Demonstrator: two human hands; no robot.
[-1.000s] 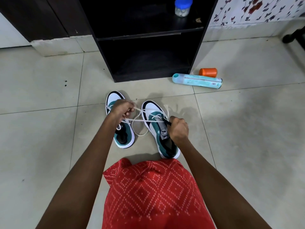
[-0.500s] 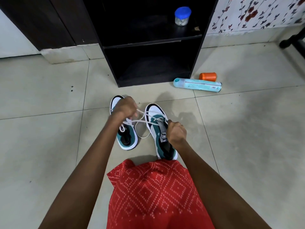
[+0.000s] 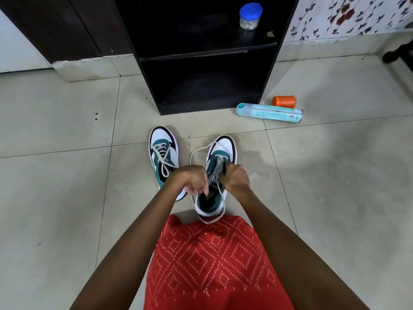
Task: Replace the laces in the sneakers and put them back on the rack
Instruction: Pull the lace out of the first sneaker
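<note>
Lying right under both hands: sneaker, long axis toe toward rack, heel nearest; right hand clamped on tongue; left hand curled at collar, grip on lace impossible to tell; tongue logo and bottle label unreadable.

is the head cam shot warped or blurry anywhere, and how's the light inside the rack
Head view: wide-angle warp, seams of the floor tiles bow and the sides of the rack splay upward; head view, its lower shelf is near black with little detail; head view, a soft shadow lies on the tiles right of the right sneaker; sneaker and lace look sharp, no harsh glare.
</note>
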